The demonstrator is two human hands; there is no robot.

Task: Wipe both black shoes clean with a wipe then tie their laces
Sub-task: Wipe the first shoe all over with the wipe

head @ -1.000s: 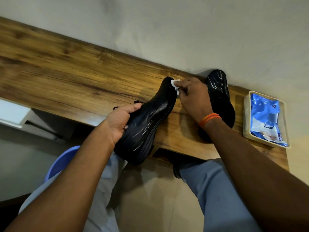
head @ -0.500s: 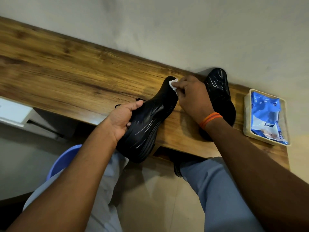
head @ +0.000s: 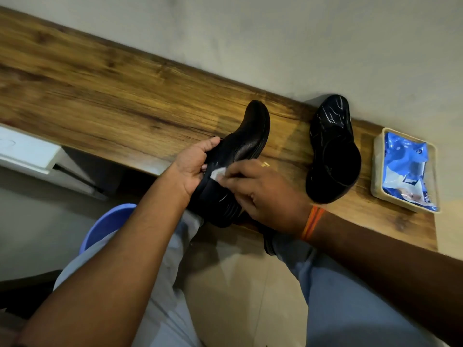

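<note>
My left hand (head: 194, 164) grips a black shoe (head: 246, 141) by its middle and holds it tilted over the front edge of the wooden shelf, toe pointing away. Against the shoe's side near the heel, my right hand (head: 263, 190) pinches a small white wipe (head: 217, 174). The heel end is partly hidden behind both hands. A second black shoe (head: 332, 149) lies sole-up on the shelf to the right, untouched.
A cream tray (head: 375, 171) holding a blue wipes packet (head: 403, 166) sits at the shelf's right end. The wooden shelf (head: 100, 96) runs along a plain wall. A blue stool (head: 105, 224) shows under my left arm, and my grey-trousered legs fill the foreground.
My right hand has carried the wipe from the shoe's toe down along it to the heel end. The second shoe, half covered by that hand before, is now in full view.
</note>
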